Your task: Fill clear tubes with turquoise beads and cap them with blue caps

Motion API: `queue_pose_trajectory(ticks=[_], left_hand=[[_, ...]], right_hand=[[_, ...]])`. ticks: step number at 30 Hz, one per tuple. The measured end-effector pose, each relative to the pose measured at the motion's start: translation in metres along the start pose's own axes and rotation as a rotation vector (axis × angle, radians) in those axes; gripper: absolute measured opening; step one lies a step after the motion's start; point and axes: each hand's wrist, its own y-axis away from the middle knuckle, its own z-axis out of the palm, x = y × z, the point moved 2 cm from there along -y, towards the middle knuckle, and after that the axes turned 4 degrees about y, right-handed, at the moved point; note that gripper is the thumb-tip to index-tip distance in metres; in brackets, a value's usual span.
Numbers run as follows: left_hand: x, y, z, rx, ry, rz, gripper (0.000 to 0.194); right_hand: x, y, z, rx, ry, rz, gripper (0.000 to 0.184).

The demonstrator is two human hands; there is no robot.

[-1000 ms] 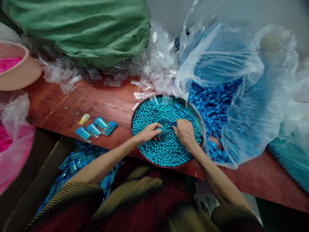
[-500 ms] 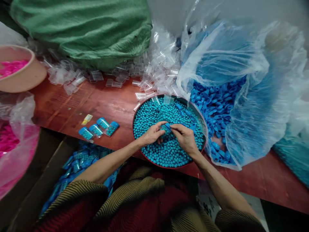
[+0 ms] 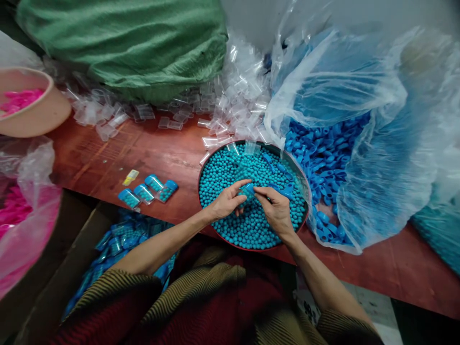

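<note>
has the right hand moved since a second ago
Yes, slightly: judged against the round bowl, the right hand now sits a little closer to the near rim, toward the person.

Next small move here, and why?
Probably press the cap home with the right hand: it pinches at the cap's edge, while the left hand holds the tube above the beads. Whether the cap is fully seated isn't clear.

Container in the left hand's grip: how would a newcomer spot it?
On the red table, find the round tray of turquoise beads. Over its middle, the left hand holds the blue-topped container. Four similar containers lie left of the tray; this one is held.
</note>
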Motion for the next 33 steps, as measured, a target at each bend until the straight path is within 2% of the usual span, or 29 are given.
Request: queue_pose_trajectory(ticks=[5,7,9,12,14,19,22,24,25,27,29,31,33], left_hand=[[0.003,0.003,0.0,-0.024,0.05,-0.012,0.062],[0.002,0.004,0.003,0.018,0.037,-0.005,0.056],[0.001,0.005,0.007,0.082,0.013,-0.002,0.049],[-0.002,0.006,0.009,0.158,0.011,-0.011,0.041],[-0.002,0.005,0.007,0.164,0.018,-0.002,0.041],[0.002,0.007,0.001,0.017,-0.038,0.005,0.04],[0.004,0.01,0.003,-0.018,-0.11,0.004,0.036],[0.005,0.013,0.006,-0.008,-0.147,0.012,0.034],[0.006,0.014,0.008,0.008,-0.168,0.023,0.033],[0.006,0.015,0.01,0.059,-0.213,0.068,0.037],[0.005,0.016,0.011,0.103,-0.259,0.122,0.045],[0.003,0.016,0.011,0.125,-0.293,0.173,0.051],[0.003,0.014,0.011,0.134,-0.317,0.232,0.052]], right_hand=[[-0.003,0.004,-0.001,0.0,0.091,-0.144,0.023],[-0.003,0.007,-0.001,0.001,0.107,-0.176,0.024],[-0.003,0.009,0.001,-0.015,0.072,-0.149,0.023],[-0.001,0.009,0.003,-0.062,-0.04,-0.039,0.021],[0.002,0.007,0.002,-0.098,-0.137,0.065,0.018],[0.009,0.001,-0.006,-0.156,-0.384,0.437,0.027],[0.008,-0.003,-0.006,-0.15,-0.54,0.529,0.042],[0.006,-0.005,-0.005,-0.092,-0.519,0.502,0.052],[0.005,-0.005,-0.004,-0.065,-0.451,0.46,0.051],[0.001,-0.004,-0.002,-0.051,-0.242,0.304,0.039],[-0.005,0.0,0.001,-0.109,-0.033,0.101,0.033],[-0.009,0.005,0.006,-0.207,0.111,-0.051,0.045],[-0.011,0.011,0.012,-0.282,0.212,-0.116,0.07]])
